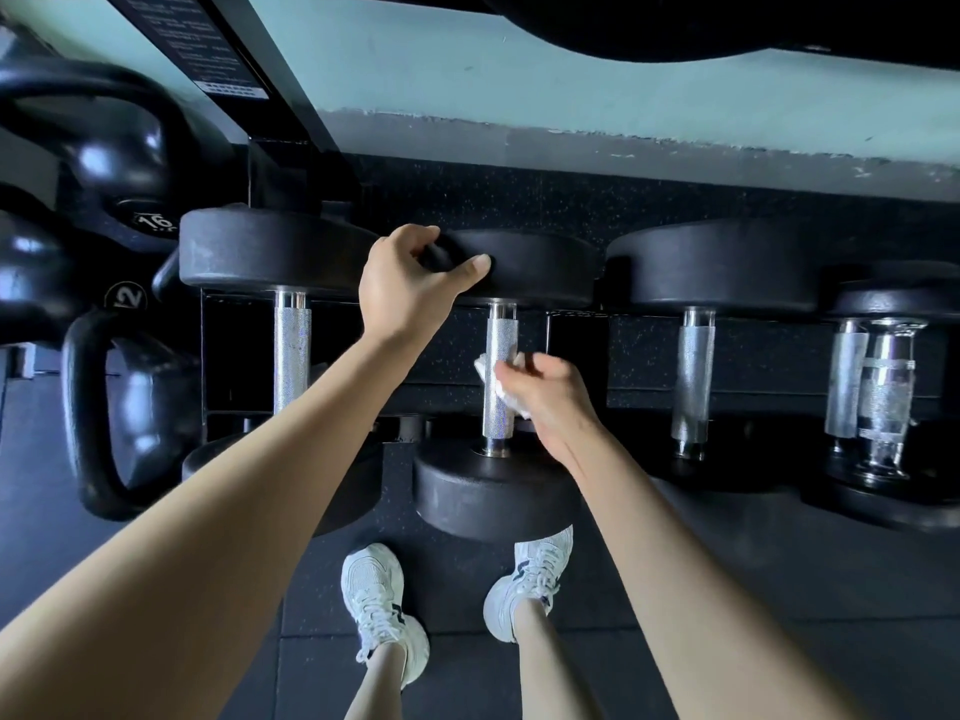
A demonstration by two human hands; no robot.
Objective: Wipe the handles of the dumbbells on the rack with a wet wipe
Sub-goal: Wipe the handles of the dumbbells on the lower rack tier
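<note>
While our right hand [545, 394] pinches a crumpled white wet wipe [491, 374] against the knurled steel handle [502, 337] of the middle dumbbell [493, 493], about halfway along the bar, our left hand [410, 285] grips the far head of that same dumbbell. Its fingers are curled over the rim and its thumb is laid along the edge. The wipe touches the handle's right side and peeks out on its left too. How far it goes round the back we cannot tell.

The dumbbell lies on the black rack [639, 400] with its handle running away from us. Its near head juts out above our white trainers [379, 605].

Just beside it, a left-hand dumbbell [292, 356] and a right-hand dumbbell [693, 371] lie parallel, and their far heads sit close against the middle one's. Farther right we see smaller chrome dumbbells [878, 387] packed close together.

Left of the rack stand black kettlebells [119, 148], with the numbers 16 and 12 showing among them. Under everything runs a dark speckled rubber floor [727, 589], and behind the rack rises a pale green wall [571, 80].
</note>
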